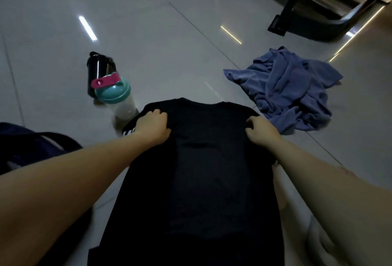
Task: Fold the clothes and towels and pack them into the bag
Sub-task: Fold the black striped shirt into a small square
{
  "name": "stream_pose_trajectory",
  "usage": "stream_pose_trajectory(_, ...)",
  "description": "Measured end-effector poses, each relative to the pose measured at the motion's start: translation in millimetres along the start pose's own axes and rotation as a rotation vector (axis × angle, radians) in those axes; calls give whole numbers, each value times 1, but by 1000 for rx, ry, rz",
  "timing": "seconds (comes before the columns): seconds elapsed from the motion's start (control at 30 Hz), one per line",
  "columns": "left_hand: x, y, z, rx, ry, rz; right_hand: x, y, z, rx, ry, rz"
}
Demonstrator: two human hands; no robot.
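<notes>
A black T-shirt (197, 170) lies flat on the grey tiled floor, collar end away from me. My left hand (153, 126) rests on its left shoulder with the fingers curled into the cloth. On the right shoulder, my right hand (262, 133) pinches the fabric. A crumpled blue towel (290, 89) lies on the floor to the right of the shirt, apart from both hands. A dark bag (31, 149) shows partly at the left edge, behind my left forearm.
Two shaker bottles stand left of the shirt: a black one (96, 70) and a clear one with a teal lid and pink cap (117, 98). Black metal furniture legs (288, 11) stand at the far right.
</notes>
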State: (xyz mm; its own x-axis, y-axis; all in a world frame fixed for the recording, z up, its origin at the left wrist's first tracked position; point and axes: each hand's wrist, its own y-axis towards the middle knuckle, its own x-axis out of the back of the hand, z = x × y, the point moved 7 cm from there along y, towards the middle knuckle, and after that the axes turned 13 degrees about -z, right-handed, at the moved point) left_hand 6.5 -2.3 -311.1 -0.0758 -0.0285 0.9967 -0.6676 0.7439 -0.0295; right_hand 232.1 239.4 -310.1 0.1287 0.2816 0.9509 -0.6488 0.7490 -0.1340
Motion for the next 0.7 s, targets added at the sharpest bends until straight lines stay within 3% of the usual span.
stream_pose_trajectory(0.13, -14, 64, 9, 109, -56, -40, -9, 65, 7, -17, -77, -22)
stream_pose_trajectory(0.33, -37, 102, 16, 317, -185, 88, -35, 103, 7, -76, -135, 46)
stream_pose_trajectory(0.5, -2, 123, 11, 292, -298, -203, 8, 119, 4, -209, -2, -237)
stream_pose_trajectory(0.6, 8, 118, -5, 164, -313, -148, 22, 115, 14, -212, 47, -259)
stream_pose_trajectory(0.7, 41, 105, -6, 6, -147, -139, 19, 90, 46, -69, -16, -250)
